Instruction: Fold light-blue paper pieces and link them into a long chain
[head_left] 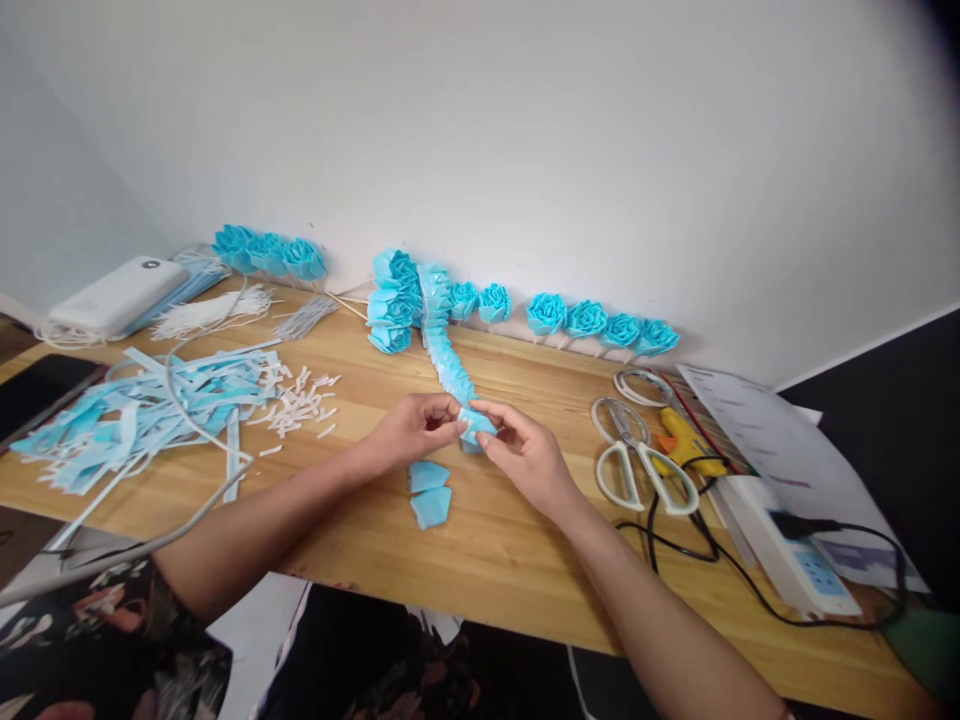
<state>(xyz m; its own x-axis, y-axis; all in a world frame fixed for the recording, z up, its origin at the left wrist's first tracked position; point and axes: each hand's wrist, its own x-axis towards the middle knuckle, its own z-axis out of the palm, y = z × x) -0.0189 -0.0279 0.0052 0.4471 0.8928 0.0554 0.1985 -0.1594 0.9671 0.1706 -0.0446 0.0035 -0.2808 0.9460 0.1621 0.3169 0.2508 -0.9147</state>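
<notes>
Floral sleeve point(97, 640) foremost, two-handed pinch beyond!

Past the table's point(517, 560) near edge, two loose blue pieces point(431, 508) lie flat; bare wood opens rightward to the scissors point(652, 470). Left hand point(416, 430) and right hand point(529, 455) pinch one blue petal point(475, 426), mid-table. Right, print on a sheet point(795, 480) is too small to read. Petal row point(448, 365) stretches away, leaning left, toward blue flowers point(394, 305) by the wall point(525, 130).

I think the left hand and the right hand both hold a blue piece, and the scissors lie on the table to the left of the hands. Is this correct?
Not quite: the scissors lie on the table to the right of the hands, as the head view shows. The left hand and right hand do both hold a blue piece.
</notes>
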